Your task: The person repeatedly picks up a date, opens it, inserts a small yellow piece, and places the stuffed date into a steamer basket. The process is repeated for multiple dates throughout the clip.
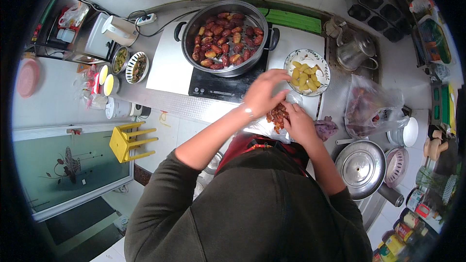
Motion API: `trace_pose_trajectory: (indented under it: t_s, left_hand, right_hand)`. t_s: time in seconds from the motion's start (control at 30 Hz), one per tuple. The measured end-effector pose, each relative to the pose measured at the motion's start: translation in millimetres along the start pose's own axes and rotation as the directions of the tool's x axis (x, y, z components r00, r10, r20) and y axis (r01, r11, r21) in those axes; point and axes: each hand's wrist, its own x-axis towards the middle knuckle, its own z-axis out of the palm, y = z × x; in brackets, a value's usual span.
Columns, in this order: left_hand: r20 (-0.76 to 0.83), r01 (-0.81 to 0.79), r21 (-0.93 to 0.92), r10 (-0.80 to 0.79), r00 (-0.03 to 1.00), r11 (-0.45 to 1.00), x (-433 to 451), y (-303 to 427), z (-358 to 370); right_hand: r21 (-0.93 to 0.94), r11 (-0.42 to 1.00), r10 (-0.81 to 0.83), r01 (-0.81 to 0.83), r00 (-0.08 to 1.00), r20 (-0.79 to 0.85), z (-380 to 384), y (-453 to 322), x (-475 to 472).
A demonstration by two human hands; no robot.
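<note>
My left hand (pixel 265 91) is raised beside the left rim of a patterned plate (pixel 325 58) of yellow oval pieces (pixel 305 76); its fingers are bent, and whether they hold something cannot be told. Below it, my right hand (pixel 299 120) touches a heap of reddish-brown pieces (pixel 276 117) on clear plastic (pixel 267 131) at the counter's edge. What lies under its fingers is hidden. A steel steamer pot (pixel 189 36) with two black handles holds many red dates, some with yellow showing, and stands on a black induction cooker (pixel 214 88).
On the right are a knotted plastic bag (pixel 371 111), a metal kettle (pixel 356 52), a purple cloth (pixel 326 128) and a round metal lid (pixel 359 169). Two food bowls (pixel 137 67) and a white electric kettle (pixel 120 31) stand left. A yellow stool (pixel 122 143) is on the floor.
</note>
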Motion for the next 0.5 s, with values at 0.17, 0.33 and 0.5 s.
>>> trace_pose_trajectory:
  t_s: [0.17,0.33,0.5]
  left_hand:
    - [-0.115,0.051,0.341,-0.012,0.993,0.939,-8.1,-48.9,-122.4]
    - [0.108,0.058,0.82,-0.254,0.961,0.57,8.4,-97.1,-171.2]
    - [0.241,0.096,0.888,-0.633,0.736,0.45,41.2,-122.1,-176.6]
  right_hand:
    - [0.294,0.956,-0.046,-0.014,0.98,0.196,-83.5,-0.3,29.0]
    - [0.271,0.938,-0.247,0.216,0.965,0.087,-127.1,-46.2,134.5]
    - [-0.373,0.84,-0.248,0.395,0.89,0.382,-82.6,-96.3,255.2]
